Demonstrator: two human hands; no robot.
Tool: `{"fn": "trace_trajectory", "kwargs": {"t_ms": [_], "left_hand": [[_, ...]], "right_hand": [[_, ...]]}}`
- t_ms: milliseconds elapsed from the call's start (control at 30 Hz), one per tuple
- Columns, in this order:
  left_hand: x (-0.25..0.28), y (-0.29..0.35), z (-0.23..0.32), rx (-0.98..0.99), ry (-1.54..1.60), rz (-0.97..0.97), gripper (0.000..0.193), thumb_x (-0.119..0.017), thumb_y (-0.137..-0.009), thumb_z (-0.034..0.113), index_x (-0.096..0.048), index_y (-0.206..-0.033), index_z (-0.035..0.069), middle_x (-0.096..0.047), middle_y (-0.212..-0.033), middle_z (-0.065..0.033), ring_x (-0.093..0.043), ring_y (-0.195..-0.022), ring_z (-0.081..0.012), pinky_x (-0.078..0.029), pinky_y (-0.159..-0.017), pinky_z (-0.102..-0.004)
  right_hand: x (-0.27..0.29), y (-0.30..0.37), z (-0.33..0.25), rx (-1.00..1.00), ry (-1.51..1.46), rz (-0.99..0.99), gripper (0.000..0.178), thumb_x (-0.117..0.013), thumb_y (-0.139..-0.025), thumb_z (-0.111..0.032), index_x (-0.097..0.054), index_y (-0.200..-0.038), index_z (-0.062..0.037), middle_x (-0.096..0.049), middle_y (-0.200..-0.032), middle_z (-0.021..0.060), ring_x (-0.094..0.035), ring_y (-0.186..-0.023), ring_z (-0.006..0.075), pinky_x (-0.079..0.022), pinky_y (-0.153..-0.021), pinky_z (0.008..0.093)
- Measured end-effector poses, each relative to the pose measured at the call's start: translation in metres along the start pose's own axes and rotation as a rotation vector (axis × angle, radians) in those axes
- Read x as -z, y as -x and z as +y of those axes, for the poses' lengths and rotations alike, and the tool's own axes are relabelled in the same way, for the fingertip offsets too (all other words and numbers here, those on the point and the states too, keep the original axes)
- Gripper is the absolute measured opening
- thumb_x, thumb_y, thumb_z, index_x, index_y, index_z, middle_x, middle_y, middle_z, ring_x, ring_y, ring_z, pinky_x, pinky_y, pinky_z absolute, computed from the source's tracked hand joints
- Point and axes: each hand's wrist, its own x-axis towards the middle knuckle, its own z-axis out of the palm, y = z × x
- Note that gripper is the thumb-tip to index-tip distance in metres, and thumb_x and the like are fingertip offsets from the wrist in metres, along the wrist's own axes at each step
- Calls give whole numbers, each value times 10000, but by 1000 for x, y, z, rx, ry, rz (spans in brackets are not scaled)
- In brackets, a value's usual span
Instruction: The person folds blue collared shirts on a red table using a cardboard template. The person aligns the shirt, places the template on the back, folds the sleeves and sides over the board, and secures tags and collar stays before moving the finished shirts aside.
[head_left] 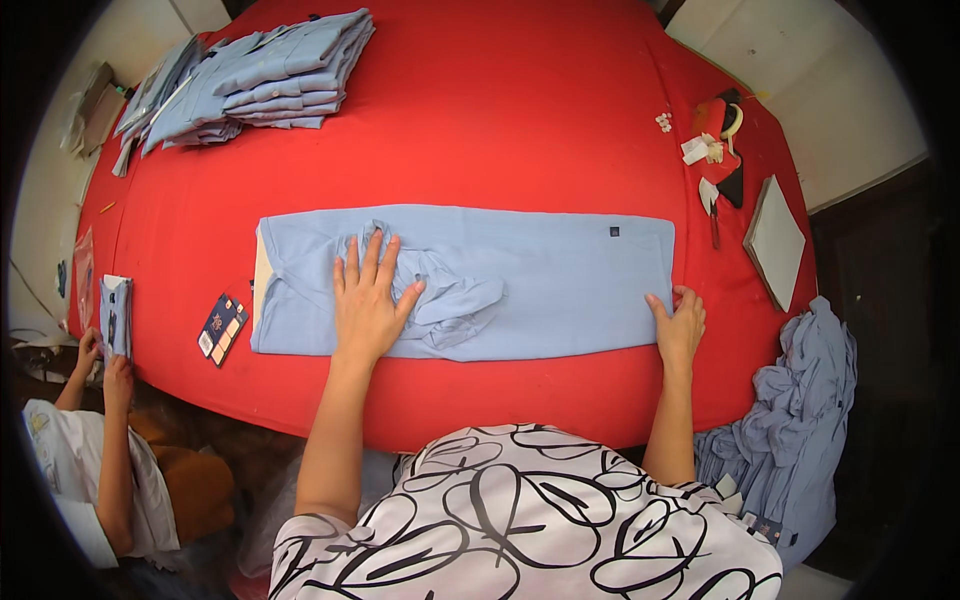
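A light blue shirt [560, 290] lies folded into a long strip across the table. A bunched sleeve is heaped on its left part, and a cream-coloured edge shows at its left end. My left hand [368, 305] rests flat beside the bunched sleeve, fingers spread and pressing on the cloth. At the right end, the thumb of my right hand [681, 325] lies over the shirt's edge with the fingers curled at the border, gripping it. A small dark tag [614, 231] sits near that end.
Folded blue shirts [290, 75] are stacked at the far left of the red-covered table [500, 110]. A dark card [222, 328] lies left of the shirt. Tape [733, 122] and a white board [775, 243] are at right. Loose shirts [800, 410] hang lower right. A co-worker [115, 470] handles a folded shirt.
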Motion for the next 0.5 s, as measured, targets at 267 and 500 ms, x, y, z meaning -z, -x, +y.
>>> {"fn": "trace_trajectory", "kwargs": {"t_ms": [267,500], "left_hand": [[14,18,40,-168,186,227,493,-713,-852,243,-608,-1314,109,-521,-1392,-86,-469,-1242,-336,-343,-1055,-499],[-15,16,61,-91,201,155,426,-710,-823,164,-648,-1241,118,-572,-1332,-58,-508,-1147,-284,-374,-982,-429]], "right_hand": [[12,-26,2,29,-505,-150,276,-696,-829,-102,-538,-1033,-4,-588,-989,101,-567,-967,231,-457,-896,322],[50,52,-171,682,-743,-400,308,-635,-826,14,-560,-1120,-35,-583,-1210,117,-576,-1152,264,-424,-1020,344]]}}
